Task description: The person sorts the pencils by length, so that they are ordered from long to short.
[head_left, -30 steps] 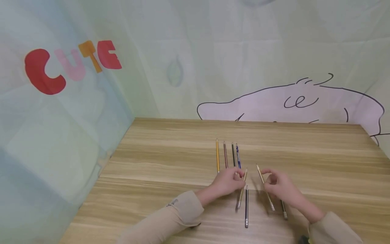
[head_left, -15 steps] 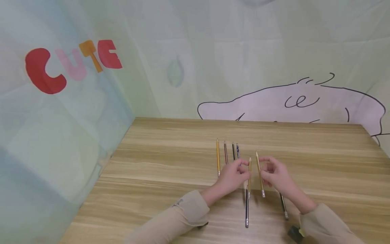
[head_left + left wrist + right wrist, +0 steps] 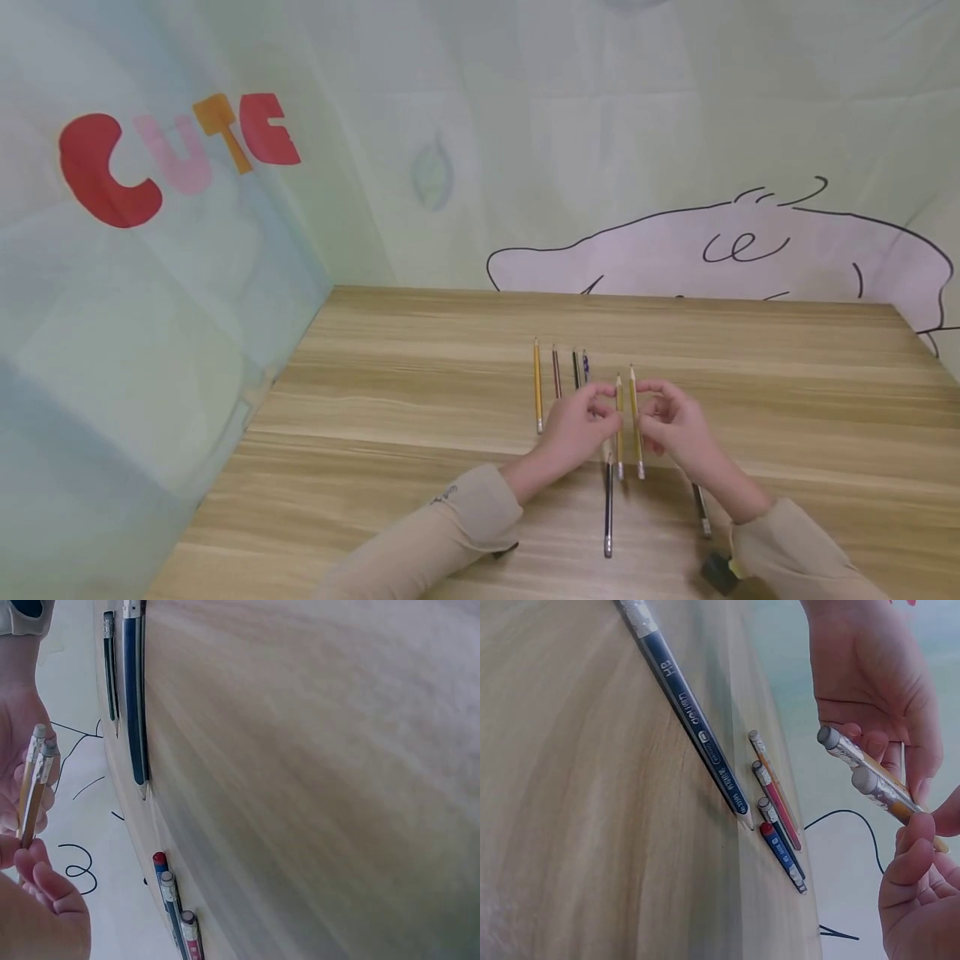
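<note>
In the head view my left hand (image 3: 573,429) pinches a yellow pencil (image 3: 619,446) between fingertips and thumb. Close beside it, my right hand (image 3: 678,427) pinches a second yellow pencil (image 3: 640,450). The two pencils stand nearly parallel, points away from me, with a narrow gap in the head view. Their silver-banded eraser ends face the wrist cameras; in the right wrist view one eraser end (image 3: 866,780) overlaps the other pencil. Both are held above the tabletop. Below them lies a dark blue pencil (image 3: 608,512), its lettering readable in the right wrist view.
Behind my left hand lie a yellow-orange pencil (image 3: 537,387), a dark red one (image 3: 557,373), a dark green one (image 3: 576,367) and a blue patterned one (image 3: 586,365), some partly hidden. Another dark pencil (image 3: 702,510) sticks out beneath my right wrist. Fabric backdrops (image 3: 420,125) border the wooden table (image 3: 375,375).
Both hands have moved farther from me and closer together. The two slanted pencils have swung into near-parallel alignment, side by side. The pencils on the table have not moved.
</note>
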{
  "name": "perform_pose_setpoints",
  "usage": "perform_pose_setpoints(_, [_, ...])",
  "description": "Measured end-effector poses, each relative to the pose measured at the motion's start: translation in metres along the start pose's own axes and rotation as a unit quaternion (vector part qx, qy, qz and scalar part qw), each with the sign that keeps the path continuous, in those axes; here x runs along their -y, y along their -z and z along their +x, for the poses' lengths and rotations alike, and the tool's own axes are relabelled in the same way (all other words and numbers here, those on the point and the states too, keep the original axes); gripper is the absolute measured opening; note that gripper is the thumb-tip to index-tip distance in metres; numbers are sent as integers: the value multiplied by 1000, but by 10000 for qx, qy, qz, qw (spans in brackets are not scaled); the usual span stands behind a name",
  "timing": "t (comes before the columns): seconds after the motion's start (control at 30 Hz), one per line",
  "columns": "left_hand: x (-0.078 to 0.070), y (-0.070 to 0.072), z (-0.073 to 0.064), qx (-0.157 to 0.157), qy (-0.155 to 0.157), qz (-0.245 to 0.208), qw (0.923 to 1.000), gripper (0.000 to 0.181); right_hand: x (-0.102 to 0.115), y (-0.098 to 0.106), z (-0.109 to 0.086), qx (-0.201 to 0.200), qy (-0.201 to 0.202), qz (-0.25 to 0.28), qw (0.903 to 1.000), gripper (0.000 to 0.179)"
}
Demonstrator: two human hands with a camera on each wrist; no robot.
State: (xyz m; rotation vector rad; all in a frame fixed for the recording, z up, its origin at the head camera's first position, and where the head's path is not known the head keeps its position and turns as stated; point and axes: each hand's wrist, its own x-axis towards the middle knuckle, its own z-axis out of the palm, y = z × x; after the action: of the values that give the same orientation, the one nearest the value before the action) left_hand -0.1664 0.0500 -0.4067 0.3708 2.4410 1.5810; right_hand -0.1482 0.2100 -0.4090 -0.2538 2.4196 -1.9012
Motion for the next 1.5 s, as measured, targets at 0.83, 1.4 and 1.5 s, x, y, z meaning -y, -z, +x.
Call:
perform_pose_setpoints(0.83, [4,-1,1,-125,32,3,9999,32,-5,-4,2,17,83,142,9999,42])
perform_pose_setpoints(1.4, [21,17,16,-545,484,-267,9970,33,-13,-1,45,345,-433,-242,9982,43])
perform_pose_setpoints(1.5, [22,19,18,-594,544,-277,9964,32,-13,0,52,413,-536,-244,9974,45])
